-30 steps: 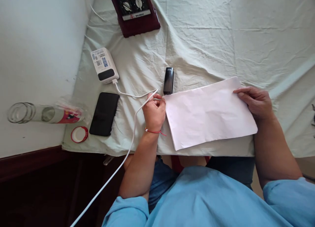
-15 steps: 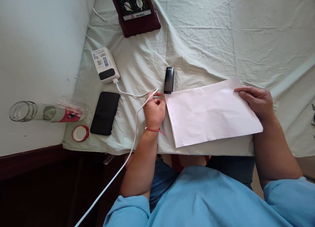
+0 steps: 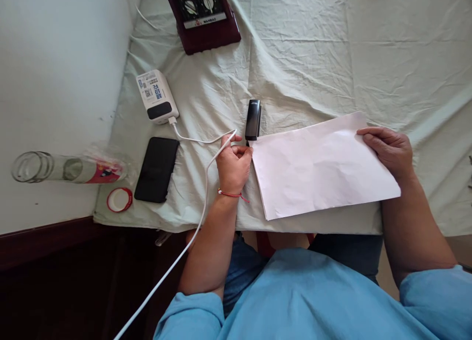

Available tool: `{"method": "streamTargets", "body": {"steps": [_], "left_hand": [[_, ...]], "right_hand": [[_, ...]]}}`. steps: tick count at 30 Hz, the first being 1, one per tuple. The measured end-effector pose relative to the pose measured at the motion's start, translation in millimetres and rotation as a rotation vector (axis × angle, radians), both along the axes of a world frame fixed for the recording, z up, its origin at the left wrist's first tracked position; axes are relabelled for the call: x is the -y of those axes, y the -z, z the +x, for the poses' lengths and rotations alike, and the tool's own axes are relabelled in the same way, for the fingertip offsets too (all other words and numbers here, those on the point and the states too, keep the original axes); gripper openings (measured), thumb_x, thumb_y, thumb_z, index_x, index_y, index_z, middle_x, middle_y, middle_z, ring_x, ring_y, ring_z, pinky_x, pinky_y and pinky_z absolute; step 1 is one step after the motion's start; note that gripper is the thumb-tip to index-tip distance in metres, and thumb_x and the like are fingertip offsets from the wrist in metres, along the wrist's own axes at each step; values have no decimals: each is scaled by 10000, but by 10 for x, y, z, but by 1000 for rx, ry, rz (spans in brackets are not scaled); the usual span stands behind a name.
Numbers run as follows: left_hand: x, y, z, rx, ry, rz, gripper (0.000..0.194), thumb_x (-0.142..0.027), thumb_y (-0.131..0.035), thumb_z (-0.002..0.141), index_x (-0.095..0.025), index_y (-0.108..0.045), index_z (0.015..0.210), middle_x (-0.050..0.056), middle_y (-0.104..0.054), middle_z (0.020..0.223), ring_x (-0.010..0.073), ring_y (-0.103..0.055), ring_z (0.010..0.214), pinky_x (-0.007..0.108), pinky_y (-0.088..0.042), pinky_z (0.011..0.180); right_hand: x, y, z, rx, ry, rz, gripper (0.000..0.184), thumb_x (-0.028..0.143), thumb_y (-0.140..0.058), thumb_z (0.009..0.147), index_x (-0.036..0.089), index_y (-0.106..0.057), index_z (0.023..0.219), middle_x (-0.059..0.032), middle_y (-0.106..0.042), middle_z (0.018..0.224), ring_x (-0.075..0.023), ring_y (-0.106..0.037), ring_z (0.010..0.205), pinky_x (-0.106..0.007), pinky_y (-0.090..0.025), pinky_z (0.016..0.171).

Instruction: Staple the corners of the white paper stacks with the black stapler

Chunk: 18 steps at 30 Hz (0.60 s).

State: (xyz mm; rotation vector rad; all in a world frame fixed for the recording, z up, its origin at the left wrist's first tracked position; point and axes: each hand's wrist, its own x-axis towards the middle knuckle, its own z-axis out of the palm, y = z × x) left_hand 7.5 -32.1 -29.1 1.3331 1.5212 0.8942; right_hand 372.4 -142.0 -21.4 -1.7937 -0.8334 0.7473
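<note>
Several white sheets of paper point(image 3: 320, 168) lie together, slightly tilted, between my two hands. My left hand point(image 3: 234, 165) is closed, its thumb and finger pinching the upper left corner of the sheets. At the upper right edge, my right hand point(image 3: 389, 151) grips the paper between thumb and fingers. A small black stapler point(image 3: 252, 120) rests just above the paper's left corner, close to my left fingertips. Over the back of my left fingers runs a white cable point(image 3: 204, 197).
The cable plugs into a white power bank point(image 3: 157, 95), with a black phone point(image 3: 157, 169) below it. A red-rimmed lid point(image 3: 119, 200) and a glass bottle point(image 3: 70, 168) are at the left by the wall. A dark red WANBAO device point(image 3: 206, 23) stands at the back.
Both hands have shifted a little to the right with the paper. Its left corner has come away from the stapler's front end. The stapler has stayed in place.
</note>
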Motion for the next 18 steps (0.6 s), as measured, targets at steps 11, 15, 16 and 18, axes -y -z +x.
{"method": "streamTargets", "body": {"steps": [11,15,16,18], "left_hand": [[-129,87,5,-85,-143,140,331,-46,-728,825,-256,-473,852,-110,-553,669,95,-589,586,238,-455,639],[-172,172,-15,-141,-134,174,314,-34,-735,807,-235,-496,765,-96,-527,679,88,-525,597,252,-421,667],[-178,186,-18,-150,-136,179,317,-32,-737,806,-233,-498,754,-95,-521,669,91,-513,597,257,-413,671],[-187,201,-20,-153,-150,184,321,-24,-739,806,-233,-502,747,-97,-517,656,93,-501,591,262,-405,672]], "right_hand": [[55,-21,-105,-97,-89,-20,177,352,-887,771,237,-909,905,-11,-696,753,-97,-442,628,-256,-259,547],[69,28,-36,-84,-174,-24,177,371,-883,785,240,-914,900,-22,-753,817,-109,-511,700,-246,-307,593],[73,42,-18,-71,-195,-19,166,370,-880,794,245,-917,896,-24,-769,839,-114,-535,729,-244,-322,613],[82,67,9,-48,-227,-24,148,367,-876,810,253,-922,892,-23,-784,857,-117,-559,764,-241,-340,646]]}}
